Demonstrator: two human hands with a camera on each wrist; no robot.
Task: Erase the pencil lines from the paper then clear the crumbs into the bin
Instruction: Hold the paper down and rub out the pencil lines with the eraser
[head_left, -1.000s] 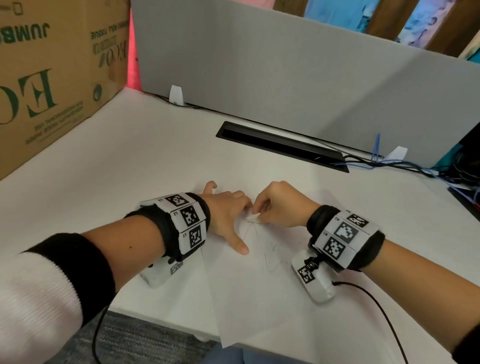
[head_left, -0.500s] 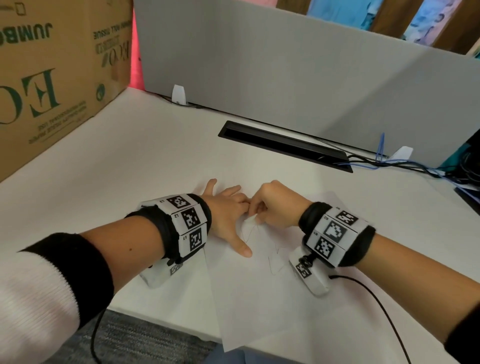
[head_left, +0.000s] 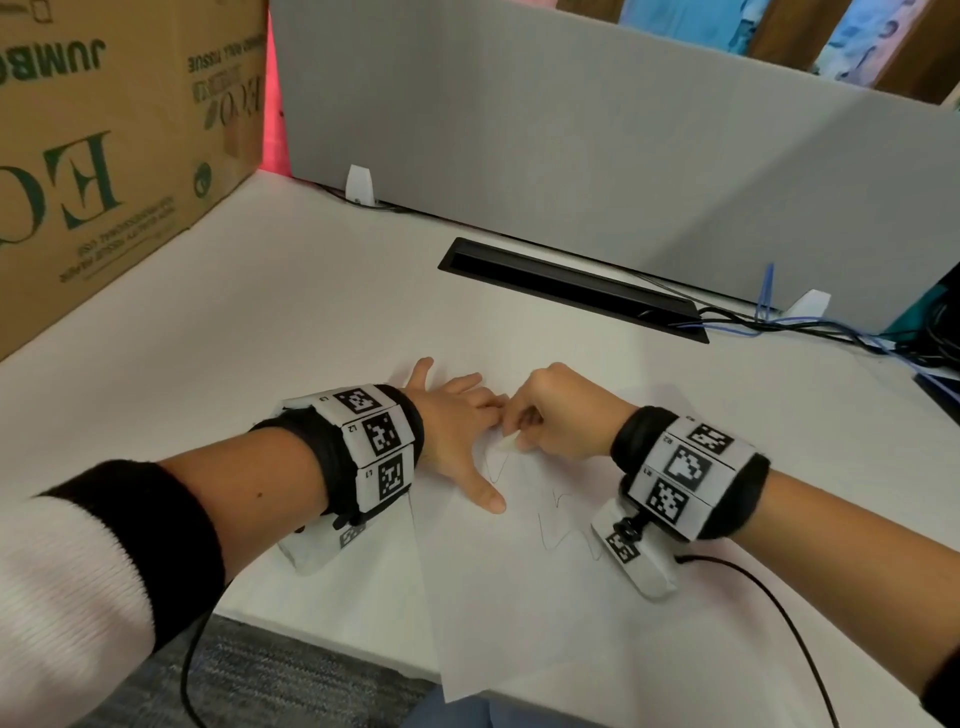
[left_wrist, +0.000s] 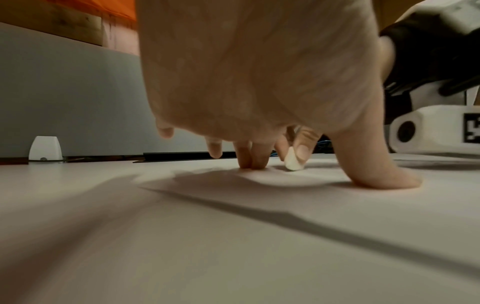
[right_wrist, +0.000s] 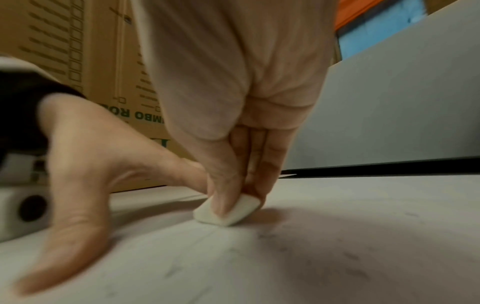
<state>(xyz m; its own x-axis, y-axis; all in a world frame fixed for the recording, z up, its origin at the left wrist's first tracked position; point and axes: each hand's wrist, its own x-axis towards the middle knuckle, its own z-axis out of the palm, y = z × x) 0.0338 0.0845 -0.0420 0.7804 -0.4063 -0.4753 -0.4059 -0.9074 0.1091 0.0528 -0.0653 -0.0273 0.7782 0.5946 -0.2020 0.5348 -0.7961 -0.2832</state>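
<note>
Fingers (right_wrist: 223, 197) of the right hand (head_left: 566, 415) pinch a small white eraser (right_wrist: 227, 211) down on the paper (head_left: 519, 597), at the top of the zigzag pencil lines (head_left: 550, 514), w/ the left hand (head_left: 457, 436) splayed flat just beside it, thumb & fingertips pinning the sheet. Risk, imo: paper overhangs the desk (head_left: 311, 322) edge nearest the person, so a hard stroke toward them could crease or tear it if that pin slips. Farther back: slot (head_left: 571, 286), cardboard box (head_left: 104, 156); no bin in view.

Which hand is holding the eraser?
The right hand. Its fingers pinch the white eraser against the paper, while the left hand only presses flat on the sheet, fingers spread, holding nothing.
</note>
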